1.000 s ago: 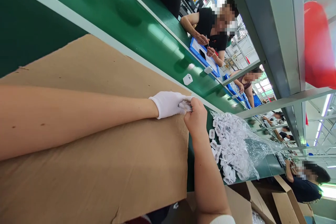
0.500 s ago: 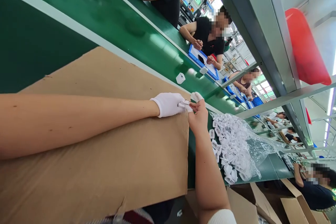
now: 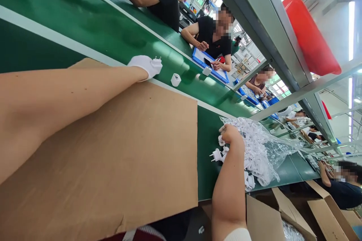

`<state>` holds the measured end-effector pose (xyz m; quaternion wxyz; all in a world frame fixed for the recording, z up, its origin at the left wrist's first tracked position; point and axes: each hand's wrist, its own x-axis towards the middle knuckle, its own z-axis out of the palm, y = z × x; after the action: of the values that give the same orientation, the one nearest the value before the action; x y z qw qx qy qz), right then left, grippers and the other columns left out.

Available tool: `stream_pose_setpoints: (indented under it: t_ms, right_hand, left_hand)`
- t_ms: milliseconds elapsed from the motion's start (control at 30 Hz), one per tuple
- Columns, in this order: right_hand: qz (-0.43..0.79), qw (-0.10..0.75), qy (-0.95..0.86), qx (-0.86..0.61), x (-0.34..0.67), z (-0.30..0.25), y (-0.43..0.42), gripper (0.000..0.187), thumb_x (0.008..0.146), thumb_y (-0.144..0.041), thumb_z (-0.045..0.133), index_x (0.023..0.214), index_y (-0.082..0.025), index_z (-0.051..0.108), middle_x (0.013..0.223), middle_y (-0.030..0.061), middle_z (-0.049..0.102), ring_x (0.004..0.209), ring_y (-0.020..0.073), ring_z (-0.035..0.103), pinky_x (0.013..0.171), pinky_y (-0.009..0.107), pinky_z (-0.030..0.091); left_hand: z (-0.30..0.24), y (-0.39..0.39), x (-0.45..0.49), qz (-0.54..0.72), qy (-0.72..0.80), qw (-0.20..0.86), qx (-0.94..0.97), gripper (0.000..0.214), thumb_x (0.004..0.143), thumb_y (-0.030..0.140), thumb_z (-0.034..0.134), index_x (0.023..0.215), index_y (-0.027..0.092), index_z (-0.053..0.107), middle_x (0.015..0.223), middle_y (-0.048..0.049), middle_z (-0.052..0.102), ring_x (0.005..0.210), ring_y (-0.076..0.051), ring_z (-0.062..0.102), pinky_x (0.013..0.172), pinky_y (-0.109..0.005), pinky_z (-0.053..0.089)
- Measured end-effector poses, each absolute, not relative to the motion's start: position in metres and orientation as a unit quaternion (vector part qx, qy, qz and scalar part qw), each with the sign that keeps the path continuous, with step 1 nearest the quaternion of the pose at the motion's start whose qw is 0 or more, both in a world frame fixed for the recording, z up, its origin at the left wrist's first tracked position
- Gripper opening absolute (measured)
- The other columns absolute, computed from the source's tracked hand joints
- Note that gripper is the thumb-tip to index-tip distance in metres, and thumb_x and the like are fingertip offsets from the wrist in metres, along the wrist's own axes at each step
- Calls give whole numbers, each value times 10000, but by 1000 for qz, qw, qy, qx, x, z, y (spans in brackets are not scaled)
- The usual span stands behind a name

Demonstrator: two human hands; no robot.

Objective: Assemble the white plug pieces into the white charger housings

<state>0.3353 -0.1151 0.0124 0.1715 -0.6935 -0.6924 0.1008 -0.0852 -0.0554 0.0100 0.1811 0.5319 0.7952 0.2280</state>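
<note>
My left hand [image 3: 143, 66], in a white glove, is over the edge of the green conveyor belt and closed around a white two-pin plug adapter [image 3: 156, 64]; its pins point up. On the belt close by sits a white charger housing [image 3: 175, 80]. My right hand [image 3: 230, 134], with white covers on its fingertips, reaches into the near side of a heap of white plastic parts [image 3: 254, 147] in a clear bag. Its fingers are bent in among the parts, and what they hold, if anything, is hidden. Below them lies another white plug [image 3: 217, 155] with pins.
A large cardboard sheet [image 3: 147, 150] covers the near bench. Across the belt [image 3: 118, 41], a person [image 3: 215, 41] works over a blue-rimmed tray [image 3: 223, 77]. Overhead runs a metal frame [image 3: 254, 22] with a red bin [image 3: 311, 37]. Open cardboard boxes [image 3: 266, 214] stand at lower right.
My hands were together at the cardboard's corner and have parted. The left moved left to the belt with a plug adapter; the right moved right to the heap of parts.
</note>
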Motion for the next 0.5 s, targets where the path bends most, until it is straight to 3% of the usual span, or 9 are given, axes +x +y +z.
stream_pose_setpoints:
  t_ms: [100,167,267,367,500]
  right_hand:
    - [143,159,-713,-667,312,12,-117,271,556,-20,693,728,-226,730,672,-4,713,645,190,674,699,341,568]
    - [186,203,-743,-610,292,13,-122,319,655,-56,628,885,-232,764,809,4,762,756,191,708,770,341,586]
    - [218,260,-786,-517,262,11,-132,417,765,-72,507,1064,-241,745,1034,20,776,938,193,717,892,360,589]
    - [184,250,-824,-474,242,8,-141,492,783,-40,459,1159,-240,707,1166,45,721,1071,194,683,1001,366,554]
    - [144,194,-840,-486,233,4,-146,516,821,-34,454,1261,-228,642,1218,71,665,1037,197,664,952,345,556]
  left_hand:
    - [6,-62,-82,274,816,121,495,713,997,574,428,1406,-8,474,1472,-165,535,1227,-297,504,1057,-418,448]
    - [5,-68,-73,326,800,35,502,763,970,538,518,1519,35,350,1607,-165,380,1335,-336,423,1108,-444,395]
    - [6,-74,-54,323,733,-6,599,668,1006,509,493,1530,109,385,1648,-117,312,1376,-352,374,1156,-463,310]
    - [10,-74,-43,293,729,18,619,654,1031,559,448,1501,105,408,1669,-123,255,1384,-364,326,1179,-512,256]
    - [13,-68,-61,335,786,26,519,999,920,743,564,1580,105,169,1687,-175,37,1420,-403,210,1164,-577,243]
